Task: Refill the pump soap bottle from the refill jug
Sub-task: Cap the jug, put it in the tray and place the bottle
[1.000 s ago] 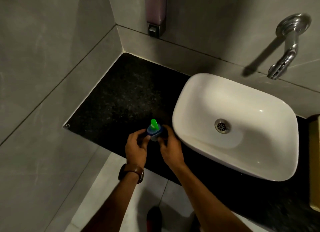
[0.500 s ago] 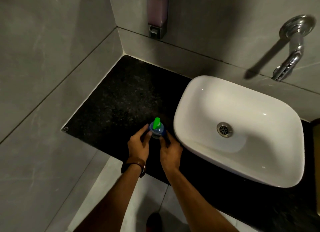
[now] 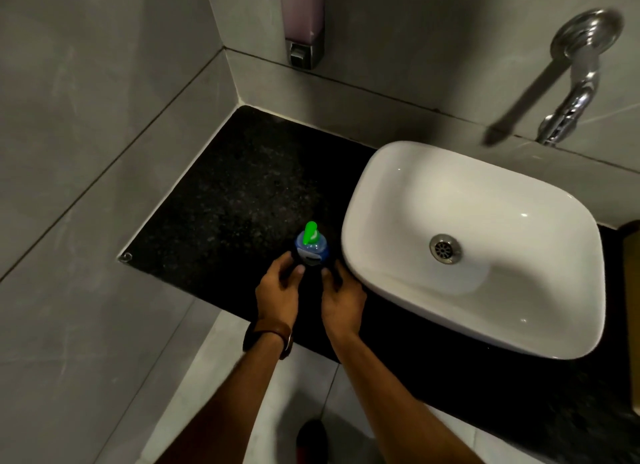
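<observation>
- both hands are on the pump soap bottle (image 3: 311,247), which stands upright on the black counter (image 3: 239,200) just left of the basin.
- the left hand (image 3: 277,287) curls around the bottle's left side, fingers (image 3: 298,271) wrapped narrowly against the dark body below the blue collar.
- the right hand (image 3: 343,299) cups the bottle's right side, fingertips (image 3: 325,271) pressed near the same collar; the two hands face each other with the bottle held between them.
- how far each hand closes around the back of the bottle is hidden from this view.
- the green pump nozzle (image 3: 309,231) rises from the blue top and points toward 12 o'clock, clear of both hands.
- a brown strap (image 3: 268,332) circles the left wrist, at 7 o'clock from the bottle.
- the white basin (image 3: 398,173) lies at 3 o'clock from the bottle, its near rim just beside the right hand; the metal drain (image 3: 445,248) is in its middle.
- a chrome wall tap (image 3: 571,93) juts out at 2 o'clock, over the basin's far edge.
- a wall dispenser (image 3: 303,20) hangs at 12 o'clock, well apart from the bottle, above the counter's back corner.
- grey tiled walls (image 3: 86,117) close in the counter at 9 and 12 o'clock.
- pale floor tiles (image 3: 301,387) and a dark shoe (image 3: 311,443) show at 6 o'clock, between the forearms.
</observation>
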### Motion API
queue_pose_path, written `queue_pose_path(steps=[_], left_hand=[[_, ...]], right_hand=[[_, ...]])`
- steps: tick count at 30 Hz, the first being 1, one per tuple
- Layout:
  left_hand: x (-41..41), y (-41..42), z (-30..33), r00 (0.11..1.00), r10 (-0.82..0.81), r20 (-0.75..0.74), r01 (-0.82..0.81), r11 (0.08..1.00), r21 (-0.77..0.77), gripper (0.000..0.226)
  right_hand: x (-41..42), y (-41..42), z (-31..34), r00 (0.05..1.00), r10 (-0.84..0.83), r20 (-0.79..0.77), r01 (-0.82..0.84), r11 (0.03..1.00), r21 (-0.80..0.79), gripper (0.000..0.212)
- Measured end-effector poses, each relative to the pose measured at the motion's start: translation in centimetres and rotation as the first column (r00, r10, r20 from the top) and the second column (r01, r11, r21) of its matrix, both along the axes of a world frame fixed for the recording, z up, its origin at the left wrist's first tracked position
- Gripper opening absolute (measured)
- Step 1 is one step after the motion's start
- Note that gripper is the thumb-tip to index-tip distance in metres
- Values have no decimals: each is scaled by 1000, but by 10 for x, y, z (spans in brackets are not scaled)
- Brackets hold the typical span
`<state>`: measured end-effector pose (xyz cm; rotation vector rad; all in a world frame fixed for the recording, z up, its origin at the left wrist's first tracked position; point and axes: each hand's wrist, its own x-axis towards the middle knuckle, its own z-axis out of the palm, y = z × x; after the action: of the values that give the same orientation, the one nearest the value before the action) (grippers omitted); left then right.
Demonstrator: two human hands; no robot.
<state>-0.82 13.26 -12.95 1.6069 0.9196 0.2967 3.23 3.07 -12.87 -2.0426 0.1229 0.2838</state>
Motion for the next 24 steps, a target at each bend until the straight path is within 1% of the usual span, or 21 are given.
queue_pose_path(steps=[2, 3, 5, 8, 11, 12, 14, 16, 19, 21, 24], left_hand=[[-14, -15, -3, 998, -18, -56, 19, 999, 25, 36], [-21, -25, -4, 995, -52, -85, 56, 997, 56, 35], [-35, -52, -4, 982, -144, -122, 159, 979, 127, 30], [-48, -102, -3, 938, -301, -171, 333, 921, 204, 23], [-43, -161, -1, 854, -464, -235, 513, 828, 229, 20], [-41, -176, 1, 823, -512, -245, 562, 793, 235, 23], [-30, -216, 6, 743, -623, -244, 668, 706, 235, 34], [-18, -253, 13, 677, -699, -232, 736, 637, 229, 41], [-2, -304, 22, 602, -776, -190, 796, 564, 219, 45], [9, -341, 27, 553, -818, -159, 827, 517, 218, 46], [29, -401, 34, 457, -881, -119, 869, 414, 271, 48]], right_hand=[[-12, -22, 2, 998, 59, -16, -59, 998, 2, 26], [-20, -38, 4, 995, 103, -5, -103, 995, 9, 20], [-38, -76, 8, 984, 169, 49, -169, 986, 2, 14], [-61, -146, 20, 971, 205, 121, -193, 976, -98, 13], [-67, -230, 31, 966, 126, 228, -87, 981, -176, 9], [-65, -256, 36, 960, 82, 266, -31, 981, -191, 9], [-54, -319, 50, 936, -50, 347, 133, 967, -220, 10], [-35, -378, 63, 887, -177, 426, 300, 923, -242, 11], [3, -456, 75, 808, -312, 500, 494, 821, -286, 11], [30, -503, 77, 808, -358, 468, 542, 762, -353, 16], [67, -561, 72, 863, -416, 286, 505, 712, -488, 36]])
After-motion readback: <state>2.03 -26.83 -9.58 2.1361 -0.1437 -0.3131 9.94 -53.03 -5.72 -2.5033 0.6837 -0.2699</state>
